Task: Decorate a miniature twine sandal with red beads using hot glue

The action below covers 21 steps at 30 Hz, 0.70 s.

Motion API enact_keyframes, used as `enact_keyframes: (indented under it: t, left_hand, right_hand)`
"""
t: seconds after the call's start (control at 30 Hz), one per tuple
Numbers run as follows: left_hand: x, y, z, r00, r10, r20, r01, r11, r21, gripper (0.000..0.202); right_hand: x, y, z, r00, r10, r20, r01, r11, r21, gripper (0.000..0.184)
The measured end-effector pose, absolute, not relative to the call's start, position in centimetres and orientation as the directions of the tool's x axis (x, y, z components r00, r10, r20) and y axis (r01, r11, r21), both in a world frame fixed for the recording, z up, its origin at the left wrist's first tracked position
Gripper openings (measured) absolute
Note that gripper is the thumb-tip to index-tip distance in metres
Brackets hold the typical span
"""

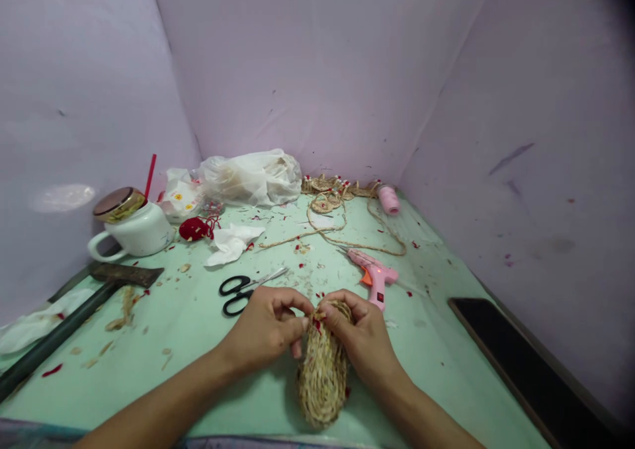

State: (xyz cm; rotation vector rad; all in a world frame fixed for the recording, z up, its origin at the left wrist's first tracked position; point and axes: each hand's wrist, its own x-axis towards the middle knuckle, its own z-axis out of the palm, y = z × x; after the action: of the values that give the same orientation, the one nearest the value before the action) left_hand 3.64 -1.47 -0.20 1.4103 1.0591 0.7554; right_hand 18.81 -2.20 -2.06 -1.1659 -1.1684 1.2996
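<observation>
Near the middle of the front edge of the worktop [421, 350], one long, round-ended straw piece [322, 376], coiled from coarse tan strands, with red bits [318, 326] at the far end. Pinched there between thumb and fingers of the right hand [366, 333]; left hand [268, 325] with thumb and forefinger curled at the same end, exact hold impossible to tell. Beyond: one pair of scissors [252, 284], one pink plastic glue gun [374, 270]; toward the left edge, one glossy white mug [146, 231].
</observation>
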Motion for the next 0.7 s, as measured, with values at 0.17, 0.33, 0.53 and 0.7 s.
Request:
enact_keyframes:
  t: [0.17,0.33,0.53,0.7]
  left_hand:
    - [2.9,-1.6,-0.3,0.329,0.918,0.222,0.184,-0.293,0.938,0.027]
    - [3.0,-1.7,-0.1,0.401,0.695,0.596,0.289,-0.714,0.638,0.010]
    - [2.6,-1.5,0.4,0.496,0.623,0.605,0.280,-0.774,0.568,0.018]
    - [1.7,-1.3,0.0,0.635,0.517,0.575,0.318,-0.852,0.415,0.021]
  right_hand:
    - [18.9,-2.0,-1.8,0.016,0.999,-0.046,-0.028,-0.045,-0.999,0.018]
    - [19.1,-2.3,-1.5,-0.117,0.993,0.015,-0.050,0.009,-0.999,0.021]
    - [18.9,-2.4,-1.2,-0.214,0.971,-0.105,-0.103,-0.130,-0.986,0.021]
    - [18.8,-2.3,-1.5,-0.243,0.951,-0.190,-0.124,-0.225,-0.967,0.020]
